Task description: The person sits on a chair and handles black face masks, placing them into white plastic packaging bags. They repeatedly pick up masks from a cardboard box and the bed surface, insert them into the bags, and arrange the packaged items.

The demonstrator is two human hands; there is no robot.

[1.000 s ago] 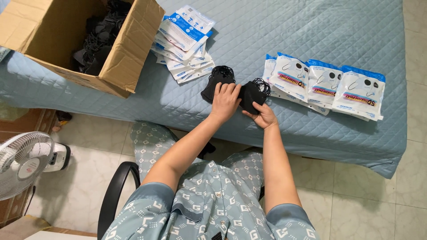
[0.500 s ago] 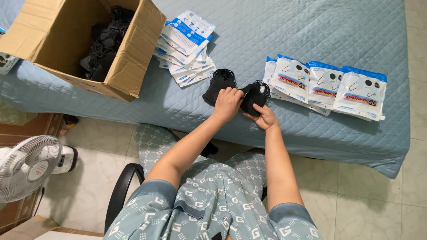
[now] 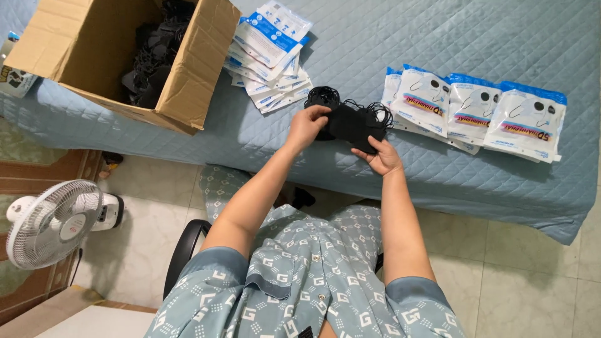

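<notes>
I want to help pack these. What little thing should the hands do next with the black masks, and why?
Probably square up the black masks into a neat stack. Both the left hand and the right hand hold them over the blue bed cover, and their ear loops stick out loose at the sides.

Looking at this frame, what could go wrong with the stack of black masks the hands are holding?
The black masks are pinched between the left hand and right hand, with thin ear loops spilling out loose; these could tangle. The stack might also fan apart or slip onto the blue quilt.
</notes>
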